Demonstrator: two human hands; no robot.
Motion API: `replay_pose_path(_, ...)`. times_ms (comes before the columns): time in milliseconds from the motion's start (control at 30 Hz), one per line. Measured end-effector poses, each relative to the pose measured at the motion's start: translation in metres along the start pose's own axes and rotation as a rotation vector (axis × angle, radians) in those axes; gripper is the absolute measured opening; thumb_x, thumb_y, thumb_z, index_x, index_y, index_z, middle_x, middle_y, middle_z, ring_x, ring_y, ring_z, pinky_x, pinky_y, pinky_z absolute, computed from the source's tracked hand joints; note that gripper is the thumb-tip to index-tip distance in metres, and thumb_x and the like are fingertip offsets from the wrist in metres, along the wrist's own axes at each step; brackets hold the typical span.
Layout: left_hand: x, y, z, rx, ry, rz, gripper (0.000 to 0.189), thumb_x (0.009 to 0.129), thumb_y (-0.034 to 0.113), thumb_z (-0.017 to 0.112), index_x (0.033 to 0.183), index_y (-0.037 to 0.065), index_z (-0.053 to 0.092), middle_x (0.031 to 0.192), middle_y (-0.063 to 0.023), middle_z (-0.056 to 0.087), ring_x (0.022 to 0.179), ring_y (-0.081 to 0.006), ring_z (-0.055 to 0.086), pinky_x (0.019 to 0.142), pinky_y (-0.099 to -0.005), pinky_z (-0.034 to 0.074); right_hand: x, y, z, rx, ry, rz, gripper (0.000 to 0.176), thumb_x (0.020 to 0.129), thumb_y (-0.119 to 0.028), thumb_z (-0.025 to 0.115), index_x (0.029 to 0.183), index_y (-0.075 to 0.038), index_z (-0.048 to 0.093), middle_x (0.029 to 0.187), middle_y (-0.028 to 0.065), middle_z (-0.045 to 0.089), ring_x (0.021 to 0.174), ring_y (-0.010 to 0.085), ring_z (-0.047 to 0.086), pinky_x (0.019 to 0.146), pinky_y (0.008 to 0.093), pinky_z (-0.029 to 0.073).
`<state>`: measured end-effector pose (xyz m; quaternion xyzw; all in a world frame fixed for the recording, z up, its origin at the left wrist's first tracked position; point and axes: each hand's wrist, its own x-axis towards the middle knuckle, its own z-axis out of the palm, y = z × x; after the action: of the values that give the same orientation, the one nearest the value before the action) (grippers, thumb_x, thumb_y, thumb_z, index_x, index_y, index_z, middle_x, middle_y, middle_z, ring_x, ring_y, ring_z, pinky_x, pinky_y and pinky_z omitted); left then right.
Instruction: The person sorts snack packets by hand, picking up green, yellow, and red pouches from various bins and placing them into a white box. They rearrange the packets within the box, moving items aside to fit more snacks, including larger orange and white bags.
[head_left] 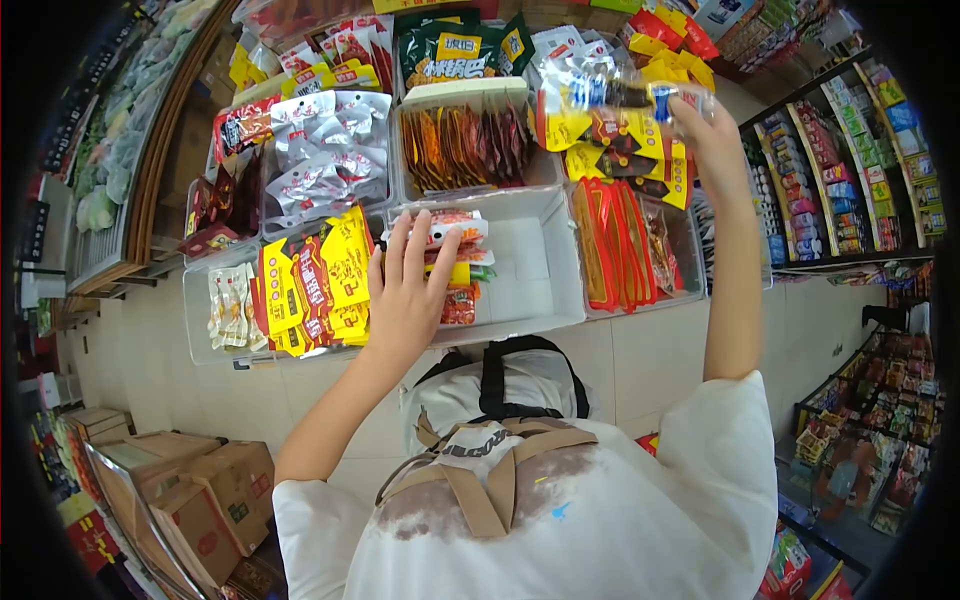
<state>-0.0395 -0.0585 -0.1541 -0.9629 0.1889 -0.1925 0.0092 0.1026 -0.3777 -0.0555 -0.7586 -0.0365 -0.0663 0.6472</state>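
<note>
Fingers (418,250) of the left hand (405,300) are spread and nearly straight. This grip is open: the tips lie flat on a small stack of red and orange packets (462,290) and do not close round any of them. Whether the thumb is tucked under a packet cannot be told. The stack sits at the left end of a clear bin (535,265), directly beyond the fingertips. The packets' long sides run across the bin, roughly crosswise to the fingers. The rest of that bin, to the right of the stack, shows its bare white bottom. The left hand is by far the nearer one to this stack. The right hand (712,135) is raised well apart, up and to the right, and its grip is closed on one end of a clear bag (600,115). The bag is full of yellow and red sachets and stretches leftward from the hand, hanging over the back row of bins. Beside the left wrist stands a bin of yellow packets (320,275). On the other side of the clear bin, a bin of red-edged packs (610,245) stands upright. Behind them lie brown strips (465,145) and silver pouches (325,160). Cardboard boxes (200,490) stand on the floor at lower left.
</note>
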Motion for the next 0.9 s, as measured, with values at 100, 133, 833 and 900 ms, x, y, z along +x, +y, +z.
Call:
replay_pose_path(100, 0.0, 0.001, -0.001, -0.035, -0.015, -0.011, 0.069, 0.066, 0.016, 0.067, 0.13, 0.015, 0.042, 0.137, -0.0144, 0.033, 0.126, -0.0314, 0.032, 0.098, -0.0435, 0.026, 0.071, 0.033, -0.017, -0.302, 0.0, -0.031, 0.03, 0.081, -0.019, 0.059, 0.102, 0.002, 0.057, 0.092, 0.0073, 0.062, 0.079, 0.0119, 0.058, 0.069, 0.0256, 0.047)
replay_pose_path(133, 0.001, 0.002, -0.001, -0.03, -0.012, -0.014, 0.069, 0.066, 0.016, 0.067, 0.13, 0.015, 0.042, 0.137, -0.0144, 0.033, 0.126, -0.0314, 0.032, 0.098, -0.0435, 0.026, 0.091, 0.044, -0.018, -0.379, -0.022, 0.014, 0.032, 0.079, -0.02, 0.06, 0.102, 0.003, 0.057, 0.092, 0.0071, 0.062, 0.079, 0.0121, 0.058, 0.068, 0.0257, 0.047)
replay_pose_path(833, 0.006, 0.004, -0.004, -0.088, 0.024, -0.01, 0.068, 0.06, 0.008, 0.065, 0.125, 0.01, 0.045, 0.132, -0.0177, 0.038, 0.123, -0.0342, 0.036, 0.097, -0.0445, 0.028, 0.076, 0.069, -0.022, -1.256, -0.11, -0.245, 0.053, 0.065, -0.044, 0.07, 0.095, -0.001, 0.059, 0.095, 0.0199, 0.059, 0.094, 0.0325, 0.057, 0.079, 0.0409, 0.045)
replay_pose_path(900, 0.006, 0.004, -0.003, -0.085, 0.024, -0.005, 0.068, 0.06, 0.007, 0.065, 0.125, 0.01, 0.045, 0.132, -0.0179, 0.038, 0.123, -0.0345, 0.037, 0.097, -0.0447, 0.028, 0.083, 0.072, -0.031, -1.16, -0.09, -0.326, 0.043, 0.069, -0.037, 0.069, 0.092, -0.002, 0.058, 0.093, 0.0176, 0.059, 0.088, 0.0312, 0.059, 0.076, 0.0403, 0.046)
